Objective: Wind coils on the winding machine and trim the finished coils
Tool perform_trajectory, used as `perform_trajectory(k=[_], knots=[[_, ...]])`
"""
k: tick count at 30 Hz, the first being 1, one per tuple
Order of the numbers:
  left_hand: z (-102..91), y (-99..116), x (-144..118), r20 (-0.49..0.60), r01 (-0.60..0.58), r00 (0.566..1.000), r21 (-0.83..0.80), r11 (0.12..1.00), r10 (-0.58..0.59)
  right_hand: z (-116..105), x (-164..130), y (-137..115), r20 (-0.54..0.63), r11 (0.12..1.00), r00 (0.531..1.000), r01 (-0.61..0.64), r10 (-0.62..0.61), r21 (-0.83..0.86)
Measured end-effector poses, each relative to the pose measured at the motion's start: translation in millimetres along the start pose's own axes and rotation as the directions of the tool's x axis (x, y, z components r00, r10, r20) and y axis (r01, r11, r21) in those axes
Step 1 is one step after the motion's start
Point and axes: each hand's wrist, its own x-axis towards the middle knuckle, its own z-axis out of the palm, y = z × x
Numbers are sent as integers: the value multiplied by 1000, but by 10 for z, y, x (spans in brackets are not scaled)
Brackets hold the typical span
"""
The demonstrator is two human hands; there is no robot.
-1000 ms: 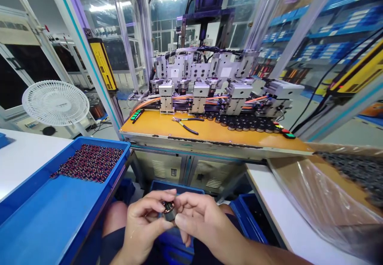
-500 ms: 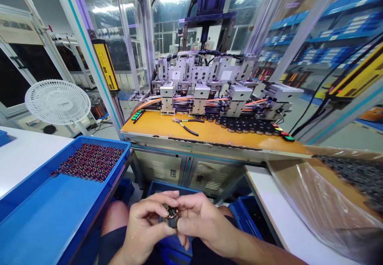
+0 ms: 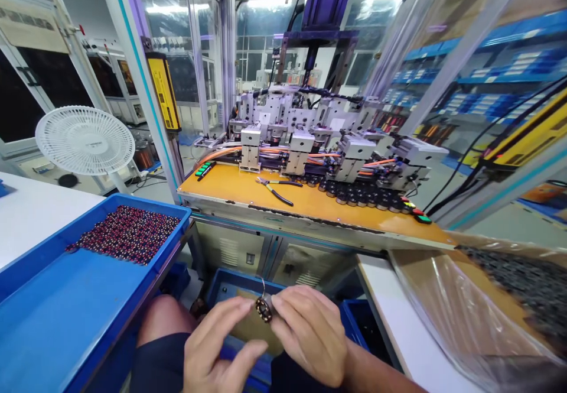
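Note:
Over my lap, my right hand (image 3: 310,334) pinches a small wound motor stator (image 3: 263,310) between thumb and fingers. The stator is dark and round with copper-coloured spots around its face, tilted toward the left. A thin pale wire end (image 3: 263,286) sticks up from it. My left hand (image 3: 221,340) is open beside it, thumb and fingers apart. Its fingertips come close to the stator's left side; whether they touch it I cannot tell. Below the hands stands a blue bin (image 3: 217,286) with a brownish bottom, partly hidden by them.
To the left, a blue tray (image 3: 88,298) bears many small dark-and-red parts (image 3: 128,233). Pliers (image 3: 277,192) and a row of black round parts (image 3: 363,195) lie on the orange bench (image 3: 234,195) before a machine (image 3: 301,145). At right, a plastic-lined box (image 3: 443,286) contains dark parts.
My left hand has let go of the stator and opened to the left. My right hand keeps the stator, turned so its copper-spotted face points left, and a wire end now shows.

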Motion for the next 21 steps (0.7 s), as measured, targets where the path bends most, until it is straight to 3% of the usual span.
perform_trajectory(k=[2,5,8,11,14,18,21], knots=[[-15,123,71,39,-64,997,78,995,61,-4,-36,17,18,995,996,90,-89,-39],[-5,257,236,81,-45,996,94,995,37,-13,-42,-10,34,989,991,132,-130,-64],[-13,292,327,130,-25,991,66,998,17,-34,-3,-78,75,996,996,-55,50,76],[-49,273,326,185,-17,983,56,998,6,-86,81,-149,165,896,936,-346,310,279],[-78,257,300,222,-2,975,43,999,-8,-144,166,-189,207,794,907,-422,367,438],[-86,263,283,262,178,954,-105,978,-146,-166,226,-221,228,651,851,-512,473,561],[-80,268,289,297,385,906,-282,879,-302,-140,248,-251,243,550,780,-591,577,591]])
